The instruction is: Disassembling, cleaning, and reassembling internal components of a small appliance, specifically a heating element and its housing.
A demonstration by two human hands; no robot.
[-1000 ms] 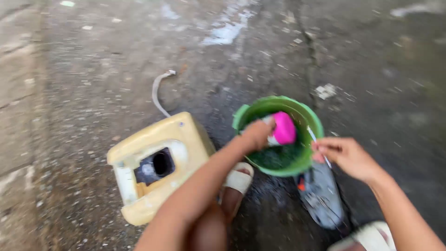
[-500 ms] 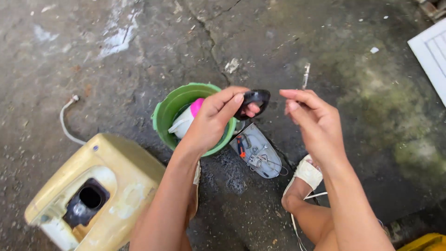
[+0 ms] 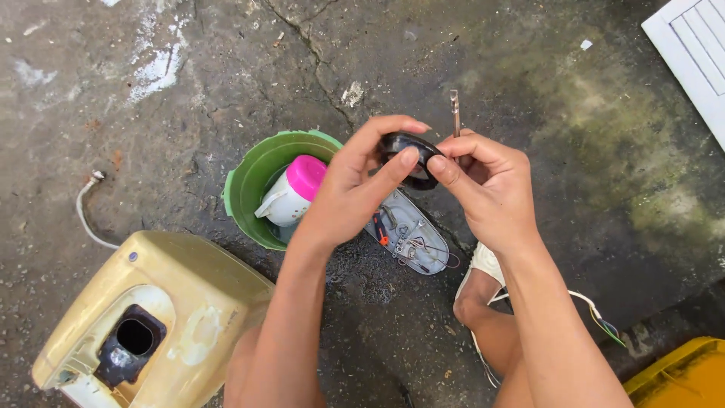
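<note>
Above the green bucket (image 3: 253, 177), both hands pinch a small black ring (image 3: 411, 155): left hand (image 3: 351, 193) gripping its near edge, right hand (image 3: 487, 185) clamping the far side, a thin metal rod (image 3: 455, 112) poking up behind.

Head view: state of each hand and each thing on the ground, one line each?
Left hand: pinching the black ring-shaped part.
Right hand: gripping the same ring plus a thin metal tool, tip up.
Green plastic bucket: upright, holding a white jug with pink lid, tilted.
Grey oval plate with wires: flat on wet concrete.
Yellowed plastic casing: lying, hole facing up.
</note>
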